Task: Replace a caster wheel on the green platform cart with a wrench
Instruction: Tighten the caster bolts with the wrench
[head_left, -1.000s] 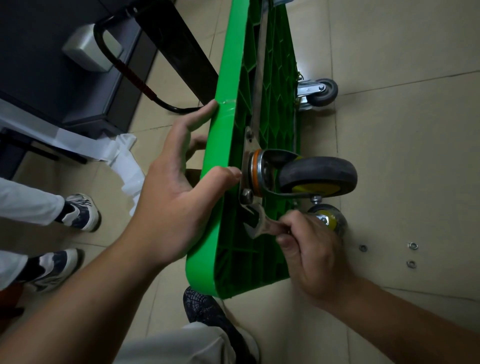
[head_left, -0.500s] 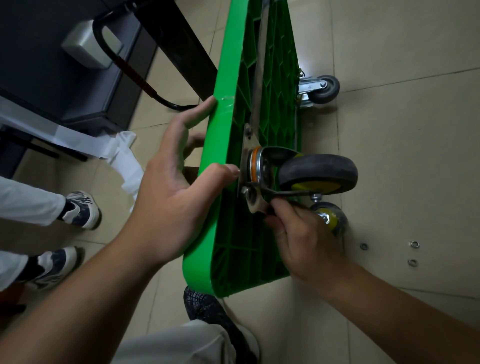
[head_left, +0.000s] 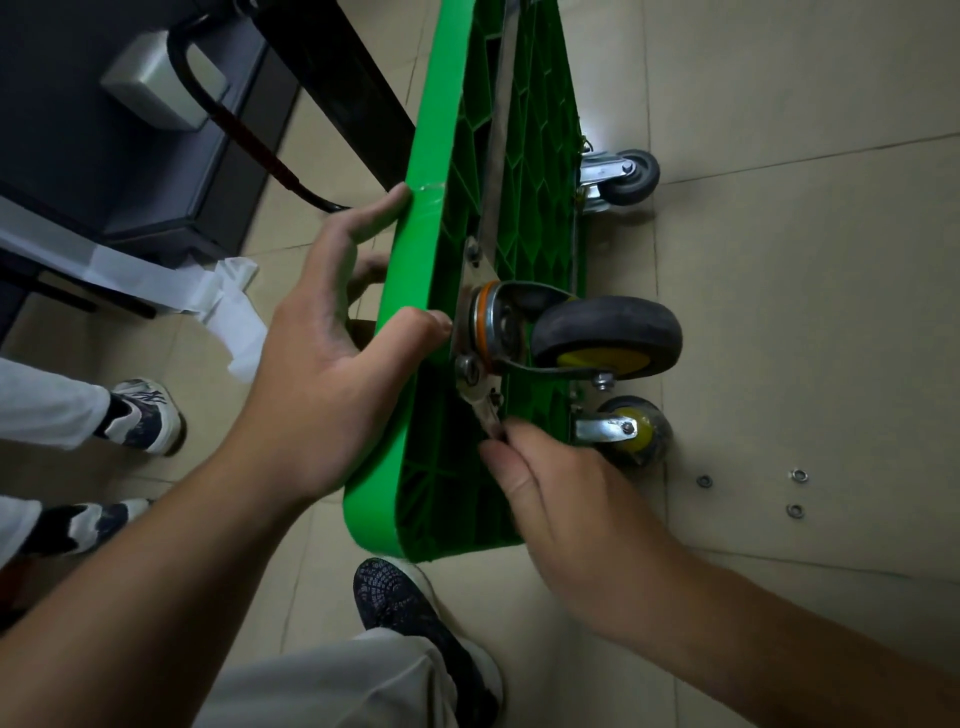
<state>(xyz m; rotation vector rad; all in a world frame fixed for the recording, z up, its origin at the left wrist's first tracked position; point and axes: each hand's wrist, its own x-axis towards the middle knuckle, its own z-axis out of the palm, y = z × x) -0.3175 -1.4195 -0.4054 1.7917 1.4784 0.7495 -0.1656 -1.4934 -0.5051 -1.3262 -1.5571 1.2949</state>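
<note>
Left hand (head_left: 332, 374) clamps the rim of the green cart (head_left: 415, 260); right hand (head_left: 566, 499), at six o'clock from the caster wheel (head_left: 608, 332), pinches the wrench (head_left: 480, 402) set against a mounting bolt (head_left: 469, 370).

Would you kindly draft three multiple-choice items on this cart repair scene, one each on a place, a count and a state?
1. Where do the small metal rings lie?
A) on the floor tiles right of the green cart
B) inside a box
C) on a shelf

2. How many such rings show?
A) one
B) three
C) six

3. What is the right hand doing?
A) hanging idle
B) gripping the wrench below the caster wheel
C) lifting a bucket

Answers:
1 A, they sit on bare tile beside the cart's wheels.
2 B, three separate rings are visible.
3 B, its fingers curl round the wrench handle.
</note>
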